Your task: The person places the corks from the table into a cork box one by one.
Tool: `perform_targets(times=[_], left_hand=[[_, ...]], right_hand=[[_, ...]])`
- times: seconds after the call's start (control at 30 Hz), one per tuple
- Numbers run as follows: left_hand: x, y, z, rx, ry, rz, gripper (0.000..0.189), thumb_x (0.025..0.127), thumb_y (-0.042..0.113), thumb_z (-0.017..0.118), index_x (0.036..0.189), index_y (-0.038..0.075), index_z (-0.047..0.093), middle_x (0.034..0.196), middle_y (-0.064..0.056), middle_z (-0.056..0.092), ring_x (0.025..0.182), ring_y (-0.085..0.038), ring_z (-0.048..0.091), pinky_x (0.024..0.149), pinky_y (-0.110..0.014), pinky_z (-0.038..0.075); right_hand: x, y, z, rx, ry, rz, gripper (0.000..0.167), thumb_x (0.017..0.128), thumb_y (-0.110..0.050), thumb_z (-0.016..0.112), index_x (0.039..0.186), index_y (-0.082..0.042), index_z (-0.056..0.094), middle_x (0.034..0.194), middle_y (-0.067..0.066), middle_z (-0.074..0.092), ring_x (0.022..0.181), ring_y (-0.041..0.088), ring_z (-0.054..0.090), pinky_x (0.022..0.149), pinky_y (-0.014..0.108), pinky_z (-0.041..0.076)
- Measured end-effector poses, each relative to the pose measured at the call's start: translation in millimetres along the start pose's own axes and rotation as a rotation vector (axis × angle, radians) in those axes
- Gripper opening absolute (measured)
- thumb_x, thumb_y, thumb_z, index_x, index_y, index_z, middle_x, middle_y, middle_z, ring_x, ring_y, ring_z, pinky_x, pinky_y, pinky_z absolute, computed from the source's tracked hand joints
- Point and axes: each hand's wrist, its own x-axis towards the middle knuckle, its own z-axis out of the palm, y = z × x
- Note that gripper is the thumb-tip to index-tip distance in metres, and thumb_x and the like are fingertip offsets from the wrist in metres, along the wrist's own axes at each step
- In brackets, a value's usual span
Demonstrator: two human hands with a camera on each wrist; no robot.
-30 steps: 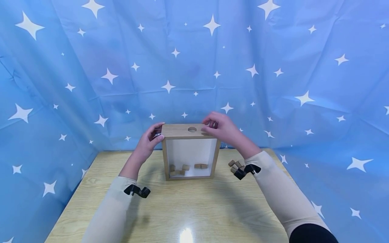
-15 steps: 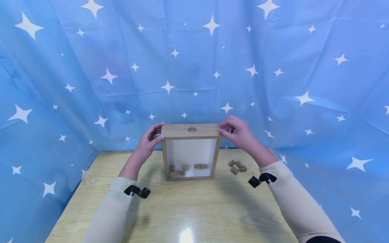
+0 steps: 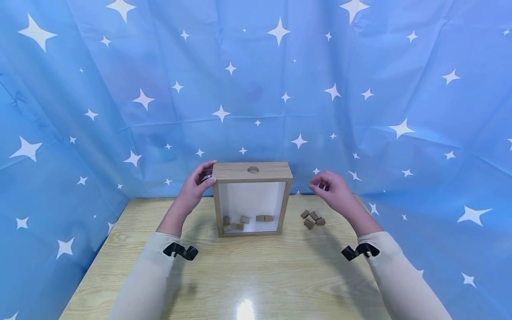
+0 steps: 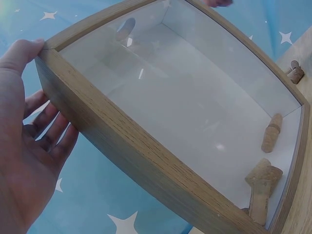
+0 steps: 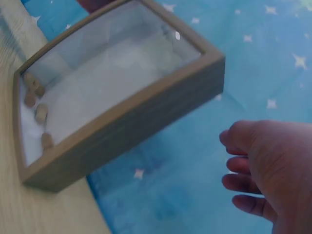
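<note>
A shallow wooden shadow box (image 3: 253, 172) with a clear front stands upright on the table, a round hole in its top edge. Several wine corks (image 4: 261, 195) lie at the bottom behind the pane. My left hand (image 3: 196, 184) grips the box's upper left corner, thumb at the front edge and the other fingers along the side and back. To the right of the box, my right hand (image 3: 336, 193) is in the air, fingers loosely curled with nothing between them. Below it, a small heap of loose corks (image 3: 313, 219) lies on the table.
The light wooden table (image 3: 248, 271) runs back to a blue curtain (image 3: 256, 80) printed with white stars. Black wrist mounts (image 3: 180, 251) are strapped over both pale sleeves (image 3: 400, 271).
My right hand has moved from beside the hole in the box's top, off to the right and down toward the loose corks. The left hand and the box have stayed put.
</note>
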Motion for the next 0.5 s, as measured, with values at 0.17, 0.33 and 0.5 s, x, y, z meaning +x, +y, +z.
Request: perform_targets(times=[0.17, 0.33, 0.5], left_hand=[[0.1, 0.9, -0.9, -0.001, 0.003, 0.004, 0.059, 0.112, 0.023, 0.064, 0.168, 0.013, 0.047, 0.160, -0.017, 0.050, 0.147, -0.033, 0.048, 0.113, -0.034, 0.046], [0.5, 1.5, -0.8, -0.011, 0.000, 0.013, 0.059, 0.112, 0.023, 0.064, 0.168, 0.012, 0.046, 0.160, -0.018, 0.051, 0.147, -0.033, 0.049, 0.111, -0.029, 0.047], [0.5, 0.5, -0.6, -0.016, -0.003, 0.015, 0.060, 0.112, 0.024, 0.064, 0.168, 0.012, 0.046, 0.160, -0.019, 0.051, 0.147, -0.034, 0.049, 0.110, -0.026, 0.047]], right_hand=[[-18.3, 23, 6, -0.027, -0.029, 0.080, 0.006, 0.105, -0.012, 0.079, 0.109, -0.009, 0.079, 0.100, 0.005, 0.070, 0.084, 0.022, 0.063, 0.068, 0.033, 0.054], [-33.8, 40, 16, -0.031, -0.052, 0.149, 0.008, 0.105, -0.016, 0.079, 0.111, -0.010, 0.078, 0.102, 0.005, 0.069, 0.087, 0.023, 0.063, 0.067, 0.035, 0.055], [-45.7, 57, 26, -0.052, -0.064, 0.158, 0.014, 0.104, -0.014, 0.080, 0.114, -0.004, 0.076, 0.101, 0.007, 0.070, 0.089, 0.023, 0.065, 0.068, 0.033, 0.055]])
